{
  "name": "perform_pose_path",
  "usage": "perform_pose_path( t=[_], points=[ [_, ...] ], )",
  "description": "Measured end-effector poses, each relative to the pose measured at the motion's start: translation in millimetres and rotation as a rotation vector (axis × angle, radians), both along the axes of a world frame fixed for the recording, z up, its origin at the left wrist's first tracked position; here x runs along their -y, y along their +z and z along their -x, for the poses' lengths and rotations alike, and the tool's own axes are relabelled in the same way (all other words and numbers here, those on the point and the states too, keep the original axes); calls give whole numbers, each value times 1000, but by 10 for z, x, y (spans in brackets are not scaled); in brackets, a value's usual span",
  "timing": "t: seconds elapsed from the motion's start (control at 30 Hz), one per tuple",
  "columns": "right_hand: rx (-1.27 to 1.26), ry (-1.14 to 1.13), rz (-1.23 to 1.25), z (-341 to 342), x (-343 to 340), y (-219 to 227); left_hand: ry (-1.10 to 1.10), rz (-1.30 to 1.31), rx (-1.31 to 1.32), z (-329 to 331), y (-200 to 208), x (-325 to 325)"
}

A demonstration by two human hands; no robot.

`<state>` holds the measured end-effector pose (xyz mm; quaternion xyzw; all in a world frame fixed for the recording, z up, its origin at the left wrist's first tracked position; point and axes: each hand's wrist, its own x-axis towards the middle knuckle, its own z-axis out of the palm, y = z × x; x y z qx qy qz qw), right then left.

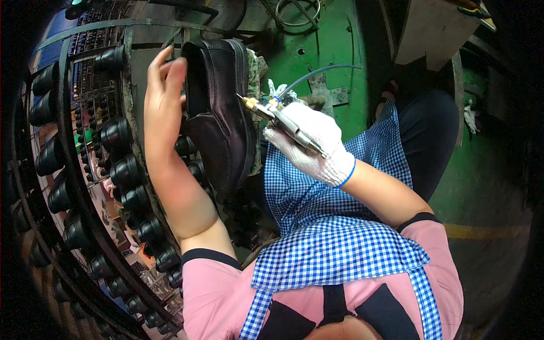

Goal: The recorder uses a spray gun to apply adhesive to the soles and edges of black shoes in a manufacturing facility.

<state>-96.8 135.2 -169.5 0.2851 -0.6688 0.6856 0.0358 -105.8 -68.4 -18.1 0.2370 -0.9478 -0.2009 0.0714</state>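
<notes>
A dark brown-black leather slip-on shoe [222, 116] stands in front of me, its toe toward me and its opening on the left. My left hand [164, 96], bare and slightly blurred, is close against the shoe's left side near the opening. Its fingers stretch upward, a little apart; the thumb side is partly hidden by the shoe, so I cannot tell how firmly it touches. In a white knitted glove, my right hand [309, 139] is wrapped round a small metal spray gun [289, 126]. The brass nozzle points at the shoe's right edge, with a small gap between.
Metal racks [85, 192] holding many black shoes [115, 133] curve along the left. A thin blue-grey hose [317, 72] runs from the spray gun to the upper right. Worn cloth-like padding [258, 73] shows behind the shoe. The floor [340, 34] is green; a pale box [433, 31] stands upper right.
</notes>
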Motion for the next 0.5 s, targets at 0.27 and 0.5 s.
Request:
perform_pose_path(
  t=[0.27, 0.5],
  points=[
    [42, 8, -41, -187, -51, -29, 190, -255, -101, -1550, -335, -37],
    [70, 15, -98, -303, -96, -63, 318, -361, -181, -1780, -369, -419]
  ],
)
